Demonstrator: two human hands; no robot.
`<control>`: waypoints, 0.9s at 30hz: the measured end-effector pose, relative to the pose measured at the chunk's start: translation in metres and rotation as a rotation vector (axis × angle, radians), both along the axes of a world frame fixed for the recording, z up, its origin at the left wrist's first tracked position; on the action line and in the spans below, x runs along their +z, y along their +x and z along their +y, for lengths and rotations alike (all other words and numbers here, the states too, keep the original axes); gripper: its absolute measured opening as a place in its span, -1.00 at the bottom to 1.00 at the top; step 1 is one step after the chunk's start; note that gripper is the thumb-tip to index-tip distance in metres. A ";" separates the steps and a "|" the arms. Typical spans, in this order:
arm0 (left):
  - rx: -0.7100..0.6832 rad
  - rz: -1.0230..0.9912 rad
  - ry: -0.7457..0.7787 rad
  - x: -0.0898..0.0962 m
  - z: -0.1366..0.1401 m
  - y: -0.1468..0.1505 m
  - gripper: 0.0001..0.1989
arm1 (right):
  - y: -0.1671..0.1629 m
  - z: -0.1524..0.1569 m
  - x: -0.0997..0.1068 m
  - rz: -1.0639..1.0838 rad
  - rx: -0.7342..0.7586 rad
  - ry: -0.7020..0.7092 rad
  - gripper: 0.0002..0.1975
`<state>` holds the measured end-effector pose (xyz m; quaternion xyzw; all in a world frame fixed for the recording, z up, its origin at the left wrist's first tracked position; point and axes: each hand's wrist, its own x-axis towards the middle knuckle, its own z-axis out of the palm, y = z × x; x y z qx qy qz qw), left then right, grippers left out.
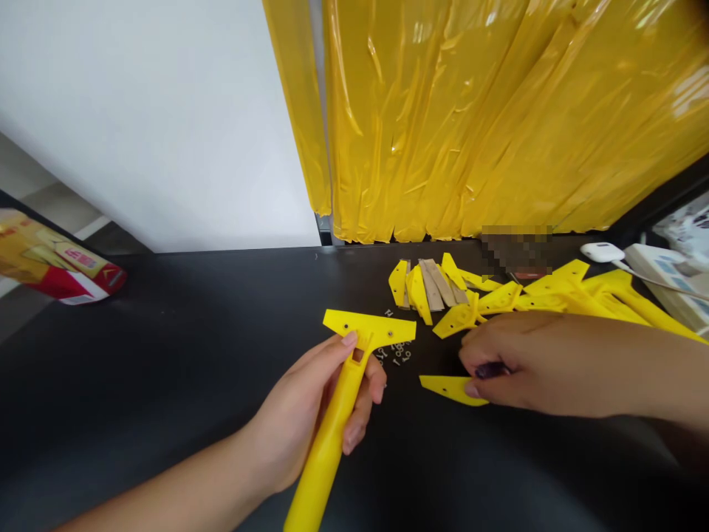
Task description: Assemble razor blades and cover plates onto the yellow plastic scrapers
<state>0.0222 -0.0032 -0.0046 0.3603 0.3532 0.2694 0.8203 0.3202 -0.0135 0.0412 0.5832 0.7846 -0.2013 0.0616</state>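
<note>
My left hand (310, 414) is closed around a yellow plastic scraper (326, 451), its handle slanting down toward me and its wide head up. Two holes show in that head, and my thumb presses just below it. To the right, my right hand (521, 362) is curled around a dark tool handle (492, 369), most of which is hidden by the fingers. Its thumb tip touches a loose yellow blade cover (446, 388) on the table. Small screws (399, 353) lie scattered just behind my left fingers.
A pile of yellow blade covers (419, 295) and grey-brown wrapped blades (435, 284) lies behind the screws. More yellow scrapers (559, 284) are heaped behind my right hand. A white charger (603, 253) and power strip (665, 277) stand far right; a colourful packet (60, 258) lies left.
</note>
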 end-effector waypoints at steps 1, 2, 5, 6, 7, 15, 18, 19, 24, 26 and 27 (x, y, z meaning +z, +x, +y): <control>-0.002 -0.002 0.000 0.000 0.000 0.000 -0.43 | 0.000 -0.001 -0.002 -0.023 0.001 -0.034 -0.76; -0.001 -0.001 -0.001 -0.001 0.000 0.000 -0.42 | 0.000 0.000 -0.005 -0.040 0.001 -0.073 -0.75; -0.004 0.003 -0.007 -0.002 0.000 0.001 -0.41 | 0.000 0.009 -0.011 -0.072 -0.055 0.090 -0.74; -0.004 0.005 -0.008 -0.002 0.000 0.002 -0.41 | -0.001 0.015 -0.014 -0.082 -0.083 0.187 -0.74; -0.003 0.006 -0.009 -0.002 0.000 0.002 -0.41 | -0.003 0.021 -0.016 -0.097 -0.118 0.272 -0.74; -0.004 0.021 -0.013 -0.001 0.000 0.002 -0.39 | 0.006 0.052 -0.017 -0.214 -0.376 0.397 -0.72; -0.005 0.013 -0.010 -0.001 -0.001 0.002 -0.40 | 0.039 0.065 0.005 -0.254 -0.488 0.410 -0.70; -0.004 0.011 -0.011 0.000 -0.001 0.002 -0.41 | 0.053 0.074 0.012 -0.281 -0.541 0.412 -0.70; 0.010 0.003 -0.015 0.000 0.001 0.003 -0.44 | 0.115 0.131 0.012 -0.363 -0.675 0.341 -0.42; 0.010 0.006 -0.005 0.000 0.001 0.003 -0.45 | 0.129 0.148 -0.001 -0.317 -0.686 0.328 -0.45; 0.009 0.011 0.001 -0.001 0.001 0.003 -0.45 | 0.134 0.153 -0.008 -0.277 -0.682 0.350 -0.52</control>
